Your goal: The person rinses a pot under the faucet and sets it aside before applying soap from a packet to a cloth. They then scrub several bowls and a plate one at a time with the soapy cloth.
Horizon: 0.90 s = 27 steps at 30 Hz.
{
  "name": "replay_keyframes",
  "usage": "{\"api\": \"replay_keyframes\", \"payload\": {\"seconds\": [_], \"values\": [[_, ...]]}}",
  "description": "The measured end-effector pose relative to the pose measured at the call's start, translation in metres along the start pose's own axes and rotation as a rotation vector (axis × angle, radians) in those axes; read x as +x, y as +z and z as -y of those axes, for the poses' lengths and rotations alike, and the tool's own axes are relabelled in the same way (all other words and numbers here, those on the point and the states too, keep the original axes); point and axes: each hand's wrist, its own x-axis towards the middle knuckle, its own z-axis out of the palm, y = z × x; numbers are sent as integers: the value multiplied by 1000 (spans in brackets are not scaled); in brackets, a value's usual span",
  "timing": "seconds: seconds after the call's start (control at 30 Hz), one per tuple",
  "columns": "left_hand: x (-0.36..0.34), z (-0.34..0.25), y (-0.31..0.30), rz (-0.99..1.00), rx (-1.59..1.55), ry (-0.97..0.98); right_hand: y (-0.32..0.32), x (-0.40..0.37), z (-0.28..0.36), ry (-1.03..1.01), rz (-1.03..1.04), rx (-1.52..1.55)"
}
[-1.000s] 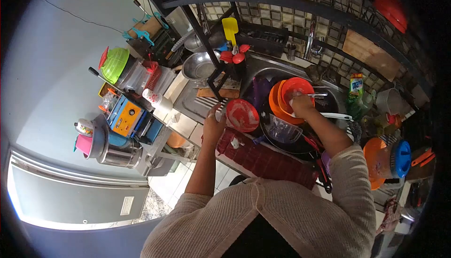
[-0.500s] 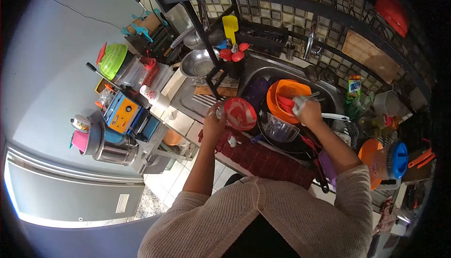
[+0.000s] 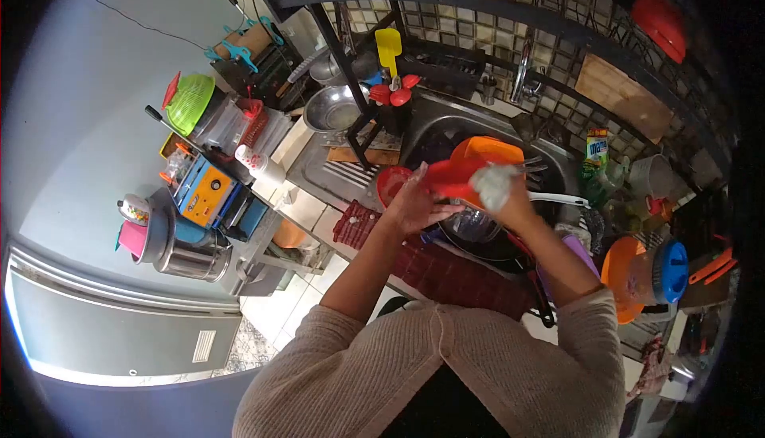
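Observation:
A red bowl (image 3: 448,178), blurred by motion, is above the sink between my hands. My right hand (image 3: 511,205) is closed on a foam-covered sponge (image 3: 495,184) at the bowl's right side. My left hand (image 3: 416,207) is open at its left edge, thumb raised and fingers spread beneath. Behind that hand, a second red bowl (image 3: 389,182) with soapy streaks sits on the drainboard. Orange bowls (image 3: 488,149) stand in the sink just beyond. Below my hands, a clear plastic container (image 3: 476,227) lies in a dark pan (image 3: 502,253).
A red cloth (image 3: 454,278) lies along the counter's front edge. The faucet (image 3: 523,71) rises behind the sink, under a black dish rack (image 3: 510,7). To the right are a blue-lidded container (image 3: 672,271) and an orange basin (image 3: 621,278). A metal bowl (image 3: 335,109) stands left.
My right hand has lifted a red bowl out of the orange bowls and moved left with the sponge. My left hand has left the soapy red bowl and moved right, opening.

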Motion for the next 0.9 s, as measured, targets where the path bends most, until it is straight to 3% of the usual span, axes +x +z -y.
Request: {"api": "replay_keyframes", "payload": {"seconds": [0.03, 0.07, 0.13, 0.17, 0.23, 0.27, 0.33, 0.4, 0.43, 0.47, 0.5, 0.53, 0.6, 0.67, 0.7, 0.73, 0.77, 0.8, 0.83, 0.87, 0.9], "values": [[4, 0, 2, 84, -140, -56, 2, -4, 13, -70, 89, -37], [13, 6, -11, 90, -142, -44, 11, -13, 22, -12, 129, -21], [30, 23, -54, -190, 91, 189, 3, -10, 31, -54, 90, 85], [20, 22, -32, -321, 124, 218, 8, -13, 23, -64, 87, 86], [11, 23, -17, -346, 207, 292, 11, -17, 5, -3, -107, 30], [10, 23, -15, -370, 287, 356, 4, -6, 3, -21, -149, -207], [19, 28, -17, -357, 339, 374, 29, 4, 2, 466, -316, 86], [29, 35, -21, -341, 394, 394, 50, 24, 7, 394, -340, 71], [32, 37, -23, -335, 562, 506, 52, 31, 22, 308, -154, 192], [32, 36, -24, -325, 735, 621, 73, 24, 33, 455, -62, 322], [30, 34, -24, -320, 745, 633, 93, 9, 26, 156, 96, -13], [25, 33, -25, -309, 628, 736, 91, 7, 34, 144, 82, -18], [21, 28, -26, -291, 515, 850, 83, 9, 53, 370, 263, 205], [22, 38, -37, -432, 567, 663, 83, 15, 60, 319, 215, 214], [30, 44, -44, -502, 521, 421, 83, 21, 54, 388, 203, 229], [34, 54, -42, -507, 510, 420, 82, 29, 43, 453, 191, 239], [37, 63, -35, -558, 500, 562, 76, 35, 30, 496, 368, 148], [39, 68, -30, -607, 488, 708, 70, 36, 27, 485, 377, 142], [37, 66, -20, -536, 697, 953, 63, 40, 23, 458, 442, 71], [34, 60, -19, -533, 686, 963, 58, 44, 19, 433, 504, -1], [29, 54, -19, -456, 631, 881, 55, 39, 31, 300, 347, -62]]}}
